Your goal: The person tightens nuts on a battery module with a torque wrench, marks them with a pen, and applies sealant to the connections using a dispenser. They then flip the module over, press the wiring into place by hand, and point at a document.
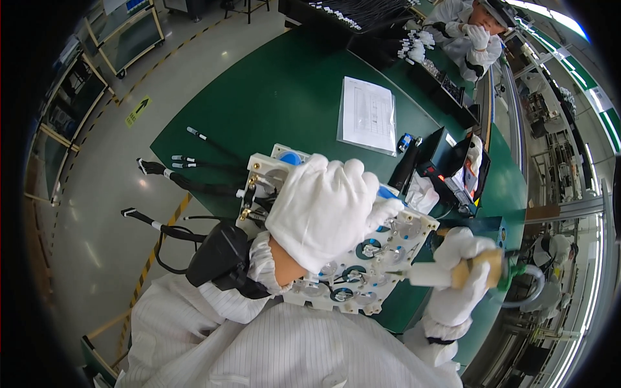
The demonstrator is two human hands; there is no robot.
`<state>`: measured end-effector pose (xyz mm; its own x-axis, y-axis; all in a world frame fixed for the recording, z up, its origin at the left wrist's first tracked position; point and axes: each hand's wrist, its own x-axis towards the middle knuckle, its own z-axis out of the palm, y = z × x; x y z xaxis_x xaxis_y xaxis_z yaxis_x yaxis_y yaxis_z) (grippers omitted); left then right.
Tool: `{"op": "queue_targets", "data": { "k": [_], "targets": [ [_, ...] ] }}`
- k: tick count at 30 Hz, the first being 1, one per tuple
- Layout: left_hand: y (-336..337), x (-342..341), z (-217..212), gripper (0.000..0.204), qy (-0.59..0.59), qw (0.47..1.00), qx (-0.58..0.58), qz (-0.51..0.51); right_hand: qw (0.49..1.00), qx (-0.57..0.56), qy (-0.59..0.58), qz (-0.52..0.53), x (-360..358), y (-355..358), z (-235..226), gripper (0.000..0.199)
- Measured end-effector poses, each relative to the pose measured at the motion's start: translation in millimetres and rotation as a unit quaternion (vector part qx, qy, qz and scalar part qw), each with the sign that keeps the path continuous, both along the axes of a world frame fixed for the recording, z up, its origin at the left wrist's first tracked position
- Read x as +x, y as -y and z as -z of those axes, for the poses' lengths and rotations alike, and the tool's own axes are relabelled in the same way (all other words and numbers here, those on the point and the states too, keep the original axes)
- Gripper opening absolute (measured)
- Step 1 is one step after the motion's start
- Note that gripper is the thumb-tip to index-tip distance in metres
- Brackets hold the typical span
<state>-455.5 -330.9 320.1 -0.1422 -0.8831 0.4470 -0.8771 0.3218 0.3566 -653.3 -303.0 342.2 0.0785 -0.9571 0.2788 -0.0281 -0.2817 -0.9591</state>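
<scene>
While my left hand (326, 210), fingers spread, presses the white fixture plate (362, 271) flat, my right hand (462, 275) grips the driver (453, 273) at its edge, most fittings apparently seated.

White fixture plate (388, 258) flat on table; screwdriver (440, 275) level.

Person is wearing white knit gloves on left hand (323, 210) and right hand (460, 275), a white pinstriped cleanroom smock with elasticated cuffs (262, 262), and a black wrist-strapped device (220, 257) on left forearm.
</scene>
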Motion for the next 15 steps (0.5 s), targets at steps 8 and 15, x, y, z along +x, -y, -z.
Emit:
{"op": "queue_targets", "data": {
  "k": [8, 15],
  "targets": [
    [6.1, -0.6, 1.3, 0.036, -0.011, 1.0, -0.024, -0.003, 0.995, -0.014, 0.066, 0.071, -8.4, -26.3, 48.1, 0.036],
    [4.6, -2.0, -0.9, 0.035, 0.0, 1.0, -0.009, 0.003, 0.994, 0.003, 0.074, 0.083, -0.5, -28.2, 48.7, 0.035]
  ]
}}
